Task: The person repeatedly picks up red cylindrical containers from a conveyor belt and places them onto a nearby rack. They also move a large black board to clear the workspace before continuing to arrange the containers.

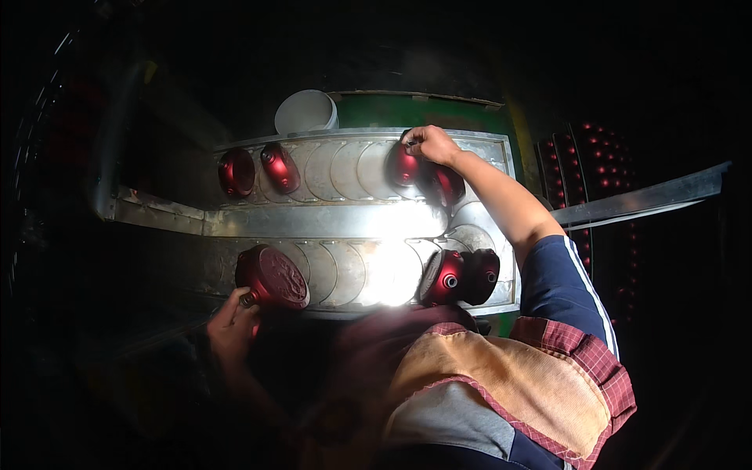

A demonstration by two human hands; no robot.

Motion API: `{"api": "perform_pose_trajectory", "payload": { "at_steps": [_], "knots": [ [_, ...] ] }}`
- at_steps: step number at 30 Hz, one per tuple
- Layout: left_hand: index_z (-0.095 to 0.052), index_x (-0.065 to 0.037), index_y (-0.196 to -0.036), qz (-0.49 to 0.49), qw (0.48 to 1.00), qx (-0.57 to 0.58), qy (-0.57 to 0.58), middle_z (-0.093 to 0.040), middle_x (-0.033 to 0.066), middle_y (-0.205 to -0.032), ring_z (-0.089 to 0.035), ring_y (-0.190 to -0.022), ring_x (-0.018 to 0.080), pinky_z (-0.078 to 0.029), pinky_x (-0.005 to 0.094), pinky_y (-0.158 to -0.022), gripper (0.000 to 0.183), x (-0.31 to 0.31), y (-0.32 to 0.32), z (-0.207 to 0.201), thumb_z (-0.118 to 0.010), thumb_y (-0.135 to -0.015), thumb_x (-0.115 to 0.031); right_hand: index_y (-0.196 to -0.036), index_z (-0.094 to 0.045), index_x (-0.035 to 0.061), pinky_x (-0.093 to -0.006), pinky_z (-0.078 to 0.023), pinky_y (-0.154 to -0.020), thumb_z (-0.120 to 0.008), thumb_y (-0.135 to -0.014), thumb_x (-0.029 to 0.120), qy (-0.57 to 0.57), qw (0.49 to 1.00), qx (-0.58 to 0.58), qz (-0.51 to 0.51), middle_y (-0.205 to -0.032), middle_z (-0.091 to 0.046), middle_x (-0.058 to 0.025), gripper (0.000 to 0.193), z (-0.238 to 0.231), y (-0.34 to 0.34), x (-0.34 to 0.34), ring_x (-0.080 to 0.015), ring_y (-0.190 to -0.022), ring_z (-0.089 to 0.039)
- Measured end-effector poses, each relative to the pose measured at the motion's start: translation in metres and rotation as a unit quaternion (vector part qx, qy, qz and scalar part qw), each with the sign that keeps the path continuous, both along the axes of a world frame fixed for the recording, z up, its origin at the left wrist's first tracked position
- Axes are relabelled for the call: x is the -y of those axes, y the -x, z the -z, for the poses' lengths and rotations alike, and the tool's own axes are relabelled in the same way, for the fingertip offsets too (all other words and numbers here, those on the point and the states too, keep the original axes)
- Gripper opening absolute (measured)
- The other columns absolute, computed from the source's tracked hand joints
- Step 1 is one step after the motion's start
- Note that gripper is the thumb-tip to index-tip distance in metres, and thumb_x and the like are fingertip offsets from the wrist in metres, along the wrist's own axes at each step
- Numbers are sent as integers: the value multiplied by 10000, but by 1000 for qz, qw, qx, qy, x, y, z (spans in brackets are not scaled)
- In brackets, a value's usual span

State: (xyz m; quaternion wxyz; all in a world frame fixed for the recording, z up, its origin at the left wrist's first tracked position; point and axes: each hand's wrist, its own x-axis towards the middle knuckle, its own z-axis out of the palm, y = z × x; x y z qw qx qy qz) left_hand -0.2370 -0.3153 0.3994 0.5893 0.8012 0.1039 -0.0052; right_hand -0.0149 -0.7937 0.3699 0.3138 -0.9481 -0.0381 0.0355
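Observation:
Glossy red, rounded vessels with small metal necks stand on a two-lane metal conveyor (329, 221). At the near lane's left, my left hand (229, 327) is closed round the neck of a red vessel (270, 279), whose dark, wrinkled flat face tilts up and to the right. My right hand (432, 146) reaches across to the far lane, its fingers closed on the top of another red vessel (405, 167). Just right of that one sits a further red vessel (448, 185), partly in shadow. Two more, a red vessel (446, 278) and a darker vessel (479, 276), stand side by side near my body.
Two red vessels (236, 174) (280, 168) stand at the far lane's left. Behind the conveyor is a white bucket (305, 113) next to a green surface (407, 114). A metal rail (646, 200) juts out to the right. Strong glare covers the conveyor's middle; the surroundings are dark.

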Motion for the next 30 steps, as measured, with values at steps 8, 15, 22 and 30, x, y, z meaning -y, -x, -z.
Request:
{"api": "perform_pose_trajectory", "payload": {
  "at_steps": [8,15,22,30],
  "knots": [
    [-656,-5,-1209,220,973,12,76,-544,-52,-710,-467,-610,13,-365,195,-528,335,7,-159,33,-606,-882,50,-1205,-657,39,-211,-298,-522,-710,-867,59,-211,965,137,75,-609,-364,86,342,9,30,-40,-20,-564,-327],
    [-675,-103,-1148,387,856,283,-195,-514,-54,-667,-445,-596,17,-349,208,-526,293,48,-278,45,-641,-866,-34,-1223,-624,45,-205,-425,-649,-686,-878,62,-267,936,134,188,-764,-539,36,351,16,-3,-77,-46,-705,-481],
    [-693,-141,-1107,348,926,51,-134,-535,58,-591,-494,-519,109,-412,296,-535,258,52,-336,57,-639,-856,-168,-1309,-563,48,-296,-490,-952,-683,-835,-48,-68,927,235,285,-1229,-561,-85,498,-44,126,-15,-170,-1129,-572],
    [-705,-92,-1147,270,955,7,-123,-504,-47,-660,-400,-550,37,-333,225,-508,306,30,-343,42,-655,-849,-41,-1478,-314,22,-423,-279,-1157,-863,-663,200,141,939,-67,305,-1437,-398,-221,999,-29,222,65,-390,-1350,-338]
  ]
}}
